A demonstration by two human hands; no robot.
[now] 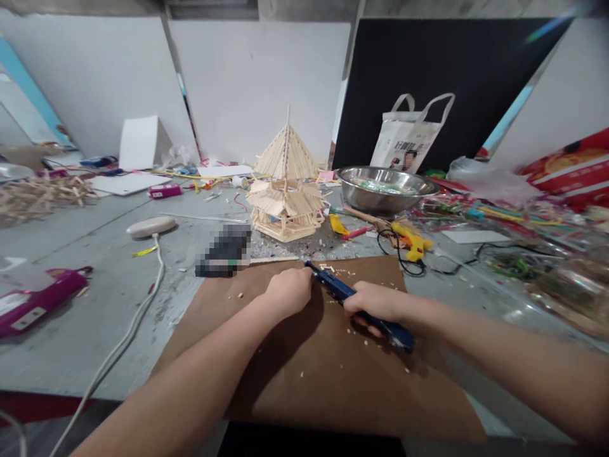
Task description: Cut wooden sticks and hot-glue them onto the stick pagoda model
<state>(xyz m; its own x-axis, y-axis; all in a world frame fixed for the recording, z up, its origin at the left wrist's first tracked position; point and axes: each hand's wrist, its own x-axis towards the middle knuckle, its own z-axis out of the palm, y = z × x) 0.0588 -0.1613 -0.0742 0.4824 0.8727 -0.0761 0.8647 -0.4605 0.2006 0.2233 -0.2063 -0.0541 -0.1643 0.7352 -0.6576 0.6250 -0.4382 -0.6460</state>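
Note:
My right hand (375, 303) is wrapped round the handles of long blue cutting shears (337, 285), which slant up and left over the brown sheet (280, 368). At the far tip of the shears, my left hand (291, 293) is closed, knuckles up; whatever it pinches is hidden. A thin pale wooden stick (273, 259) lies just beyond the left hand, along the sheet's far edge. Small cut bits of wood (328, 268) are scattered near the tool. Behind stands a pagoda-like model (287, 206) built of thin wooden sticks, with a pointed roof.
A blurred dark phone-like object (223, 251) lies left of the sheet. A yellow glue gun (413, 243) with its black cable is on the right, near a steel bowl (386, 197). A white cable (155, 279) and purple box (42, 301) are at left.

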